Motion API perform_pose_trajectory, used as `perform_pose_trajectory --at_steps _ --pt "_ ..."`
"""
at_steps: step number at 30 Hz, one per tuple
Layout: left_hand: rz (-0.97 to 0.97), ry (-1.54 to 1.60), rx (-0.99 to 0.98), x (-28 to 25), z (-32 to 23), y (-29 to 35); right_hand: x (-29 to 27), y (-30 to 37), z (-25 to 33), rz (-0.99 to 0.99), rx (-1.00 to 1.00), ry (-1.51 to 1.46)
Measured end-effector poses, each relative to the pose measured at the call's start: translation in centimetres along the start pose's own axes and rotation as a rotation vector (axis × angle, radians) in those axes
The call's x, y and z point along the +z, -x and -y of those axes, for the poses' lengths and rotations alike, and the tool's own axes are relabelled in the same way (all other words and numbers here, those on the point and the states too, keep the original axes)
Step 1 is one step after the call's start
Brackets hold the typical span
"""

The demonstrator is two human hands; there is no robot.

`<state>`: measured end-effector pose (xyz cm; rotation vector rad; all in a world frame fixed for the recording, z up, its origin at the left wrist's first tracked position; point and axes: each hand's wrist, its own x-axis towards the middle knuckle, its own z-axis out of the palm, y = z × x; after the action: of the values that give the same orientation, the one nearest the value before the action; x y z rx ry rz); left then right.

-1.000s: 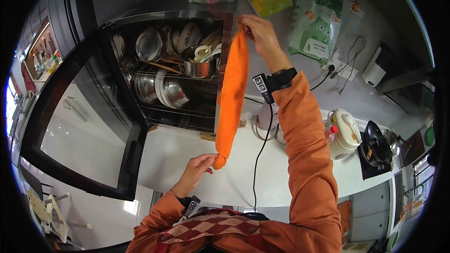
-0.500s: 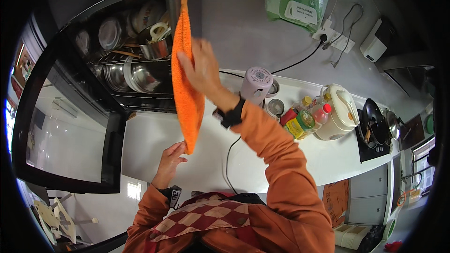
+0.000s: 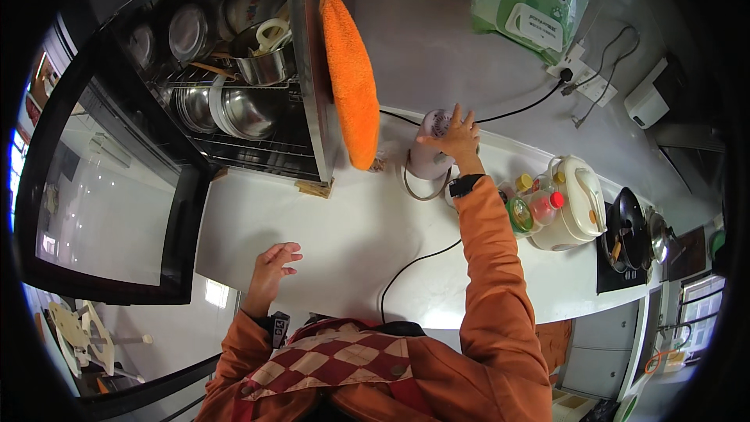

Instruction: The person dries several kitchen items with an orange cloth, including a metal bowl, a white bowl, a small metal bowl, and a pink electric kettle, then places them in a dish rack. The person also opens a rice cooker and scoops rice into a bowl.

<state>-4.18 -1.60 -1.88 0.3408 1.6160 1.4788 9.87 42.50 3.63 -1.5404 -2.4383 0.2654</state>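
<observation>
My right hand (image 3: 457, 139) reaches over a pale purple cylindrical appliance (image 3: 430, 158) on the counter, fingers spread at its top. I cannot tell whether they touch it. A curved band or handle loops around the appliance's lower part. My left hand (image 3: 271, 270) hovers over the near left part of the white counter (image 3: 351, 242), fingers apart and holding nothing. An orange towel (image 3: 351, 78) hangs along the right side of the dish cabinet (image 3: 311, 70), free of both hands.
The cabinet's glass door (image 3: 109, 195) stands open at left, with steel bowls (image 3: 246, 113) and a pot (image 3: 266, 62) on racks. Right of the appliance are bottles (image 3: 543, 207), a cream rice cooker (image 3: 574, 203) and a black wok (image 3: 625, 223). A black cord (image 3: 414, 262) crosses the counter.
Both hands have come off the orange towel, which now hangs at the cabinet's side. My right hand has moved right to the purple appliance; my left hand stays low at left.
</observation>
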Motion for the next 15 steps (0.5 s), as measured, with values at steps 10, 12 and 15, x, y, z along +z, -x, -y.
perform_pose_trajectory --at_steps 10,12,15 --pt "-0.065 -0.024 -0.002 -1.7 1.0 2.1 2.6 -1.0 -0.6 0.015 0.072 0.005" --pt "-0.068 -0.012 -0.006 -1.9 1.4 2.3 3.2 -0.8 -0.7 -0.066 0.043 0.000" --pt "-0.058 0.012 -0.007 -1.9 1.6 2.3 3.6 0.3 -0.4 -0.158 -0.019 0.016"
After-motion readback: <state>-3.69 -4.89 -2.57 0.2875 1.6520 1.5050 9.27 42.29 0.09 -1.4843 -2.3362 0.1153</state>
